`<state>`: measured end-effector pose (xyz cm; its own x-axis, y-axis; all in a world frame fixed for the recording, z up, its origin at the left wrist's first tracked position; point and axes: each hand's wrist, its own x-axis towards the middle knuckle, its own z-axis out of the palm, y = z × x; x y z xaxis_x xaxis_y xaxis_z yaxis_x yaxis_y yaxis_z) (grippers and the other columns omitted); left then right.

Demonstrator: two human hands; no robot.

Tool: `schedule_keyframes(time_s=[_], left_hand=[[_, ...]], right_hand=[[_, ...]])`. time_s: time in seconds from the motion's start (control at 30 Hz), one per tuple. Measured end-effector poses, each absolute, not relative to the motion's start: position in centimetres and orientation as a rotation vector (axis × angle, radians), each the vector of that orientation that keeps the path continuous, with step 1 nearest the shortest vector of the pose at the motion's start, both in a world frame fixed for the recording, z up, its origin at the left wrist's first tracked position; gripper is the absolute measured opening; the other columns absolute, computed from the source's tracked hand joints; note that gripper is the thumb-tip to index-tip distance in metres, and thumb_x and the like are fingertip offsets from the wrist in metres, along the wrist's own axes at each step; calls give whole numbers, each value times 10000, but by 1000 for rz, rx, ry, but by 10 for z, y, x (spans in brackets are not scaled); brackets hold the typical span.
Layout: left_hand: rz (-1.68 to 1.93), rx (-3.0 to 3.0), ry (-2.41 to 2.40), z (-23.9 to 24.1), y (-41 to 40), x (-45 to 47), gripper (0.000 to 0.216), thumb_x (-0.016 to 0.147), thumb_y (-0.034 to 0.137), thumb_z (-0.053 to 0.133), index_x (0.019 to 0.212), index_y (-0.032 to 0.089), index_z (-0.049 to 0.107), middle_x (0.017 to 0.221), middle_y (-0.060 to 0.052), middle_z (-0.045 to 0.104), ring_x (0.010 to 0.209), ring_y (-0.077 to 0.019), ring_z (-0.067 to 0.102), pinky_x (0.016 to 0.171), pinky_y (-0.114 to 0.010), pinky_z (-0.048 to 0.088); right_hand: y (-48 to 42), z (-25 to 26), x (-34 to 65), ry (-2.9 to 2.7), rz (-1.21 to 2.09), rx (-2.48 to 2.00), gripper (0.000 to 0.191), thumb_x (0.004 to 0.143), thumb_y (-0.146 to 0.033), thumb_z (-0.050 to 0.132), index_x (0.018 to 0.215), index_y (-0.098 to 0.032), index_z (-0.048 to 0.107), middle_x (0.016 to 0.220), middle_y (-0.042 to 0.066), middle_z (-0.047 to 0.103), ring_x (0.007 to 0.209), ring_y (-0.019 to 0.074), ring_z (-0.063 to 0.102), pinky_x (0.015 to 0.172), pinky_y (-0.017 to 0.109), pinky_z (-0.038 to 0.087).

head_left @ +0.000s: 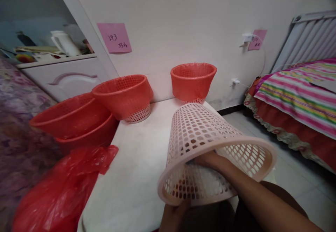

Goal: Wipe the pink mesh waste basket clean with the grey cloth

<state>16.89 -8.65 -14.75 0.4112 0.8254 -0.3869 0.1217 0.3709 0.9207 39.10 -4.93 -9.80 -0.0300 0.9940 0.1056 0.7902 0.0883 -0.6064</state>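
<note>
Holds the pale pink basket (201,130) tilted at the right side of the white table (139,162), with left hand (177,212) at its lower rim, right hand (204,159) inside (cannot tell, for either, whether open or closed).

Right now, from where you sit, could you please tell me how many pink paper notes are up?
2. The left note is beside the white cabinet; the right note is on the wall beside the upper white plug. I see no others.
</note>
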Motion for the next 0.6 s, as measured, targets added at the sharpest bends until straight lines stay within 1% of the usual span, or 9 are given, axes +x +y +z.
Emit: schedule_keyframes(time_s=[0.07, 0.13, 0.2, 0.23, 0.33, 0.4, 0.5, 0.53, 0.6], left_hand=[[613, 1111, 1064, -148, -87, 170, 490, 657, 331, 716, 1106, 140, 668, 1235, -140, 676, 1220, -336, 556, 1095, -458, 360], [680, 1113, 1043, -151, -87, 171, 497, 645, 346, 735, 1090, 137, 667, 1261, -139, 661, 1259, -324, 526, 1104, -428, 355], [728, 1108, 1010, -154, -86, 173, 512, 641, 363, 745, 1091, 132, 667, 1271, -150, 652, 1287, -326, 499, 1110, -428, 347], [728, 1103, 1005, -155, -86, 173, 517, 638, 361, 751, 1092, 128, 667, 1255, -157, 661, 1281, -335, 504, 1107, -441, 349], [695, 1069, 1020, -154, -84, 172, 536, 627, 330, 769, 1112, 130, 658, 1210, -161, 686, 1253, -350, 528, 1089, -466, 371], [665, 1029, 1065, -149, -83, 168, 570, 632, 345, 774, 1141, 131, 634, 1206, -166, 687, 1215, -360, 559, 1008, -472, 456], [655, 995, 1158, -141, -81, 161, 671, 632, 400, 785, 1207, 129, 569, 1173, -177, 697, 1080, -365, 643, 779, -431, 572], [664, 993, 1177, -139, -81, 159, 701, 625, 414, 792, 1219, 129, 554, 1159, -178, 702, 1043, -361, 660, 728, -412, 581], [695, 964, 1175, -138, -82, 156, 740, 605, 429, 807, 1226, 128, 541, 1149, -176, 705, 1032, -348, 668, 725, -392, 583]], right_hand=[[-65, -95, 386, -1941, 580, -1719, 451, 667, -128, 665, 1107, -223, 635, 1213, 98, 638, 1169, 313, 546, 970, 420, 431], [-82, -90, 382, -2061, 649, -1662, 433, 603, -74, 626, 1013, -211, 659, 1080, 77, 686, 1034, 285, 623, 869, 367, 478], [-100, -84, 378, -2200, 729, -1569, 395, 595, -72, 590, 961, -203, 659, 995, 67, 694, 928, 258, 655, 793, 331, 490], [-108, -80, 378, -2266, 777, -1504, 391, 596, -76, 582, 957, -206, 655, 987, 63, 692, 904, 248, 659, 778, 317, 488], [-122, -73, 380, -2354, 916, -1329, 432, 588, -66, 565, 977, -235, 645, 1006, 32, 691, 908, 219, 658, 782, 275, 475], [-123, -70, 384, -2332, 980, -1299, 426, 598, -71, 560, 975, -248, 646, 992, 11, 698, 887, 202, 662, 752, 251, 473], [-114, -71, 391, -2200, 967, -1355, 384, 606, -76, 553, 933, -250, 655, 934, -7, 712, 853, 196, 668, 718, 246, 475], [-109, -72, 392, -2116, 920, -1389, 392, 592, -60, 548, 920, -246, 658, 933, -7, 715, 870, 199, 667, 738, 251, 477], [-96, -74, 393, -1909, 789, -1482, 433, 594, -39, 539, 961, -236, 655, 996, 17, 713, 963, 223, 650, 827, 289, 474]])
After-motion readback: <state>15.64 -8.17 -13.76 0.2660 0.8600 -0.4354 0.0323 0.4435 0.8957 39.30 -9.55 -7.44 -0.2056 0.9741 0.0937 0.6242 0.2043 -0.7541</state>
